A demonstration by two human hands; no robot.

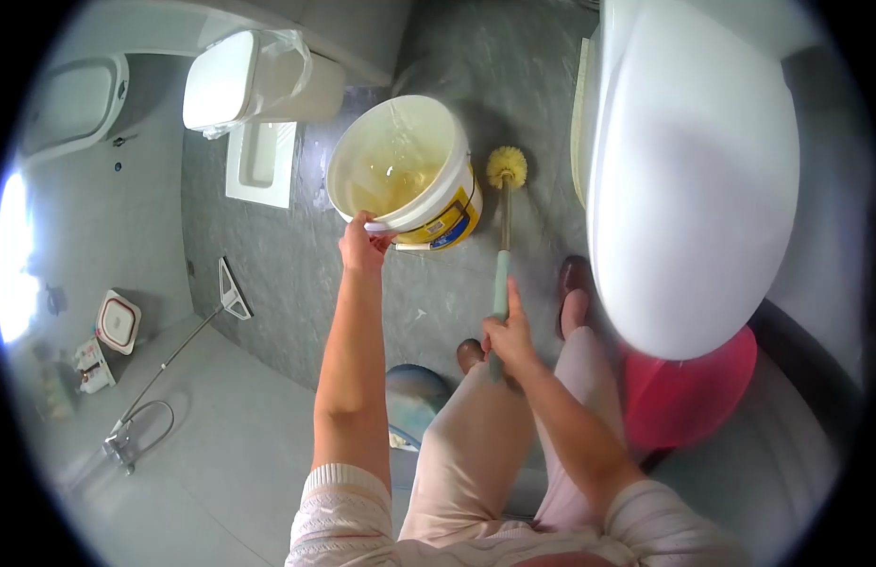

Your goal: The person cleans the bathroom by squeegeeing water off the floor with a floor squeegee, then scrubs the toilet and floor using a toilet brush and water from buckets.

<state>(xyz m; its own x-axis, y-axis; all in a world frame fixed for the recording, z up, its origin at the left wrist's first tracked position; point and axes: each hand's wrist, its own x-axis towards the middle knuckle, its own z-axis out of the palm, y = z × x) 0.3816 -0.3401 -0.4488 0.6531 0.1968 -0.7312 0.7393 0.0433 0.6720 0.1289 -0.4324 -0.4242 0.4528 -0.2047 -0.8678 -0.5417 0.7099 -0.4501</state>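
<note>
My left hand (364, 244) is closed on the near rim of a white bucket (441, 210) with a yellow and blue label. The bucket leans to the left, and yellowish water (391, 184) shows inside it. In my right hand (510, 333) is the pale green handle of a toilet brush (505, 213), with the index finger laid along it. The brush's round yellow bristle head points away from me, just right of the bucket, over the grey floor.
A white lidded bin (296, 85) and a squat toilet (268, 170) are beyond the bucket to the left. A squeegee (232, 291) leans further left. At right are a large white basin (693, 180) and a red tub (688, 392). A bluish bucket (417, 402) stands beside my leg.
</note>
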